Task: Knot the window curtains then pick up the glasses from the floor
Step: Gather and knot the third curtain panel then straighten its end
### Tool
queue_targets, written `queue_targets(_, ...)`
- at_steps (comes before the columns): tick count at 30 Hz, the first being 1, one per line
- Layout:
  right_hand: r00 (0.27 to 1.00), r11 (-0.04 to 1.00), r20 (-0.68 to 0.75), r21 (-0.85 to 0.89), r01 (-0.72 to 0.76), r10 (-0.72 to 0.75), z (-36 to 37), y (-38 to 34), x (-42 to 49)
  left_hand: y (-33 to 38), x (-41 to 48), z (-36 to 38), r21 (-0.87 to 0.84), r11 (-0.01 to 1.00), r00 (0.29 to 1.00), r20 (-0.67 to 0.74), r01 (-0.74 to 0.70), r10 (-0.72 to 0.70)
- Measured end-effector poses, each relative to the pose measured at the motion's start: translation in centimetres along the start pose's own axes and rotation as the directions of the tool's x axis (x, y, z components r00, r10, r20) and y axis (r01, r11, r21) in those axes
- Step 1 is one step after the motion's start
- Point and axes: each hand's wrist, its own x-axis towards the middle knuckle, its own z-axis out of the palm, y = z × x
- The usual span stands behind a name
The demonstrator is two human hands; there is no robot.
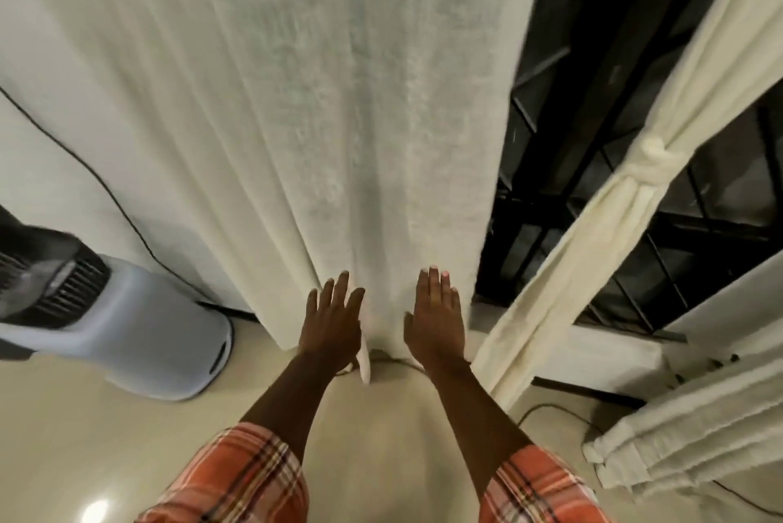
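The wide unknotted curtain (317, 120) hangs loose beside the already knotted curtain (644, 171); the glasses are nowhere in view. The left hand (332, 321) and right hand (436, 319) are at its lower part, fingers straight, gripping nothing. Gathering too little cloth would likely leave a knot that slips.

Wide cream curtain (317, 120) hangs straight and loose, unknotted, with soft vertical folds; its hem reaches the floor (402, 416). To its right, well apart, the second cream curtain (593, 234) is gathered into a narrow bundle, tied in a knot (654, 160) partway up, its tail slanting down-left to the floor.
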Motion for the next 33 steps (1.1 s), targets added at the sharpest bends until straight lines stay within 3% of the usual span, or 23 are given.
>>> queue_targets(8,0.972,0.998,-0.23,-0.009,-0.059,0.056,-9.6,-10.0,7.2,-8.9,5.6,-11.5,0.033,0.997,0.977,-0.201,-0.062,0.068)
queue_targets(12,0.906,0.996,-0.419,-0.028,-0.084,0.064,-16.6,-13.6,11.1,-11.8,8.4,-17.8,0.089,0.985,0.918,-0.359,-0.145,0.167)
queue_targets(16,0.785,0.99,-0.617,-0.068,-0.12,0.053,-25.1,-15.5,14.2,-13.0,11.7,-25.8,0.111,0.979,0.791,-0.577,-0.172,0.205)
queue_targets(20,0.615,0.982,-0.779,0.0,-0.19,0.119,-35.8,-16.8,16.6,-14.7,14.8,-35.7,0.133,0.978,0.602,-0.772,-0.159,0.203)
queue_targets(23,0.547,0.974,-0.81,0.134,-0.18,0.213,-43.3,-18.0,17.6,-15.8,16.1,-43.1,0.093,0.99,0.471,-0.872,-0.103,0.131)
queue_targets(27,0.461,0.961,-0.849,0.273,-0.037,0.259,-52.3,-20.5,17.5,-16.7,17.0,-51.5,-0.083,0.994,0.338,-0.939,-0.064,-0.057)
queue_targets(30,0.438,0.959,-0.863,0.284,0.01,0.251,-57.2,-23.2,16.9,-17.2,17.5,-55.9,-0.255,0.964,0.333,-0.918,-0.076,-0.217)
queue_targets(33,0.46,0.974,-0.863,0.227,-0.017,0.209,-60.2,-25.9,16.4,-17.6,17.8,-58.7,-0.379,0.921,0.374,-0.869,-0.086,-0.323)
